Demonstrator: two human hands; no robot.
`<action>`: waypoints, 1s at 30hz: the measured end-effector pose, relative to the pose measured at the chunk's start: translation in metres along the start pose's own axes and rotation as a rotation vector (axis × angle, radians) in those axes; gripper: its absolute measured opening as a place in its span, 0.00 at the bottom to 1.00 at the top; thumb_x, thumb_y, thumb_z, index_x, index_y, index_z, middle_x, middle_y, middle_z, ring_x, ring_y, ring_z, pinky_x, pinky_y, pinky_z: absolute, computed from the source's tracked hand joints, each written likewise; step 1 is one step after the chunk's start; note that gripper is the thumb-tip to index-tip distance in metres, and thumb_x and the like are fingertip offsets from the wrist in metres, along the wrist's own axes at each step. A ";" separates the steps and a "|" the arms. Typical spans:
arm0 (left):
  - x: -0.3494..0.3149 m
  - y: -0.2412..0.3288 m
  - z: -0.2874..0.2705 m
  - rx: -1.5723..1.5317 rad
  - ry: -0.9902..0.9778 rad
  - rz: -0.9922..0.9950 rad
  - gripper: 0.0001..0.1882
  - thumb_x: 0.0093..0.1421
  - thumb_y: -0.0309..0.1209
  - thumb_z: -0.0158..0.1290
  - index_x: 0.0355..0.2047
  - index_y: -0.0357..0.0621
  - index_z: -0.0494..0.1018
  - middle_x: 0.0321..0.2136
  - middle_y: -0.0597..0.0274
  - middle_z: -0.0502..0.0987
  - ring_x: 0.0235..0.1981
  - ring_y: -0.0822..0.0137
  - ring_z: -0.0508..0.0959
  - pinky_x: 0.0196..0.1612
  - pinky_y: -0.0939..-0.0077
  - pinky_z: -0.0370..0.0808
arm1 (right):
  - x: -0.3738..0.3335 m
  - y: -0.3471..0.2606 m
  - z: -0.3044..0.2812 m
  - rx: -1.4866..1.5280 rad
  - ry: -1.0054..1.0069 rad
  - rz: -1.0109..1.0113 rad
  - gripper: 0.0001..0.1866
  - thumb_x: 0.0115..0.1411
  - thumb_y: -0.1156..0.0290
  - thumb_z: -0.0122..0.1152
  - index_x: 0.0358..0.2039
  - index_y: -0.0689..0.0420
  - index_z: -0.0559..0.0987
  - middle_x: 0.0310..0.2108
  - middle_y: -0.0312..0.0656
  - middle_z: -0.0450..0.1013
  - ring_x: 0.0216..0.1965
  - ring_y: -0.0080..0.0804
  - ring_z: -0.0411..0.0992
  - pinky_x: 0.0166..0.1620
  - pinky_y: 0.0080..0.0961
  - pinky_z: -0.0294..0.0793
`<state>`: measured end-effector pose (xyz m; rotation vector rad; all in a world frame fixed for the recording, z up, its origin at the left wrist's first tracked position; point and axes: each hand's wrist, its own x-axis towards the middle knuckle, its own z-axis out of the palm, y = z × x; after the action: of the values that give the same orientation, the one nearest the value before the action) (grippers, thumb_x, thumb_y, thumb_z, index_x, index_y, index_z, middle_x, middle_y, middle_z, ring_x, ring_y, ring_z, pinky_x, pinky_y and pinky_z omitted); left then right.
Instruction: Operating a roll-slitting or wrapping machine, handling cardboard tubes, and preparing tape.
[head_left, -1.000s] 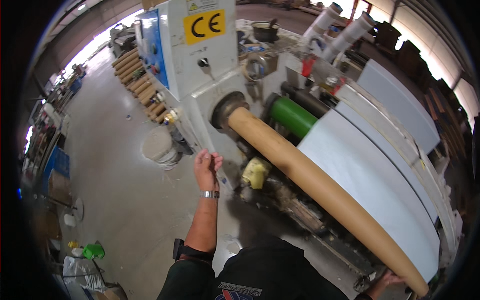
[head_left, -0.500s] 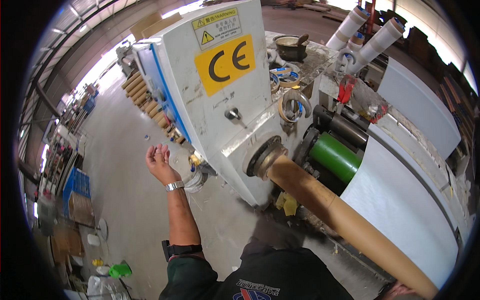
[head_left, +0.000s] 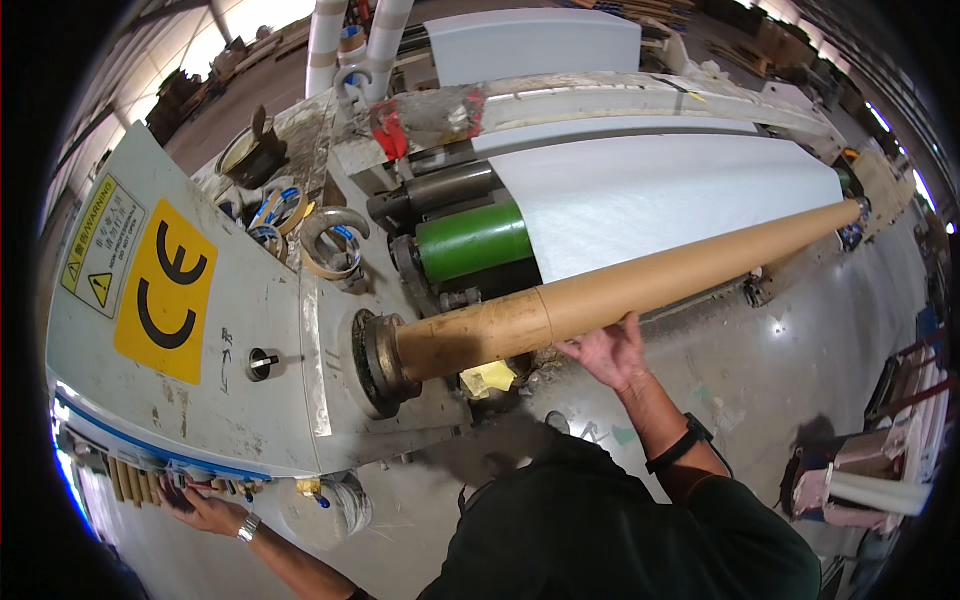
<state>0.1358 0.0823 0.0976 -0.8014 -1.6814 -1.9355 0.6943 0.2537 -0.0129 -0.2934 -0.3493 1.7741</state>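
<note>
Head view: right hand [head_left: 612, 357] open, fingers apart against the underside of a brown tube [head_left: 650, 285] alongside a green roller [head_left: 475, 242]; left hand [head_left: 205, 513], fingers parted, near a grey cabinet [head_left: 150, 395].

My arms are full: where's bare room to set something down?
The floor between the brown tube, right hand and white roll looks mostly bare. The machine top is crowded around the pot and tape rolls.

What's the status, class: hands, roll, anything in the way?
Left hand open near cabinet. Right hand open under roll. Roll's left end meets flange. Nothing seen between right hand and roll.
</note>
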 end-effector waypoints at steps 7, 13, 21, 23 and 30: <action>0.007 0.003 -0.005 -0.015 -0.012 0.066 0.19 0.58 0.25 0.42 0.50 0.34 0.63 0.50 0.50 0.66 0.48 0.60 0.69 0.49 0.71 0.69 | 0.001 -0.059 -0.029 0.103 0.159 -0.352 0.29 0.49 0.45 0.59 0.45 0.51 0.71 0.46 0.36 0.68 0.50 0.36 0.65 0.53 0.39 0.64; 0.015 -0.009 -0.004 -0.058 0.048 0.024 0.19 0.56 0.25 0.42 0.49 0.35 0.64 0.48 0.54 0.68 0.41 0.64 0.72 0.36 0.79 0.71 | 0.005 -0.064 -0.019 0.102 0.135 -0.418 0.22 0.50 0.50 0.60 0.41 0.48 0.73 0.42 0.30 0.70 0.47 0.29 0.66 0.54 0.33 0.62; 0.012 -0.004 0.004 -0.013 0.082 -0.007 0.19 0.55 0.24 0.42 0.49 0.36 0.65 0.46 0.54 0.70 0.40 0.64 0.72 0.38 0.75 0.68 | 0.006 -0.064 -0.016 0.098 0.206 -0.427 0.22 0.49 0.50 0.62 0.39 0.50 0.73 0.40 0.32 0.71 0.43 0.28 0.68 0.49 0.31 0.67; 0.010 0.000 0.007 -0.001 0.092 -0.033 0.20 0.55 0.25 0.42 0.48 0.35 0.66 0.46 0.52 0.70 0.46 0.59 0.71 0.48 0.67 0.67 | 0.006 -0.067 -0.020 0.076 0.208 -0.430 0.22 0.50 0.49 0.60 0.39 0.50 0.73 0.40 0.32 0.71 0.43 0.29 0.68 0.49 0.31 0.68; 0.012 -0.003 0.003 0.006 0.128 -0.070 0.19 0.55 0.24 0.41 0.48 0.34 0.67 0.46 0.51 0.70 0.45 0.59 0.72 0.47 0.68 0.68 | -0.010 -0.056 -0.021 -0.166 0.291 -0.284 0.24 0.54 0.42 0.52 0.40 0.49 0.71 0.43 0.38 0.69 0.45 0.36 0.69 0.48 0.34 0.70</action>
<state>0.1255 0.0864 0.1041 -0.6101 -1.6585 -1.9826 0.7547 0.2571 -0.0104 -0.5841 -0.3115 1.4029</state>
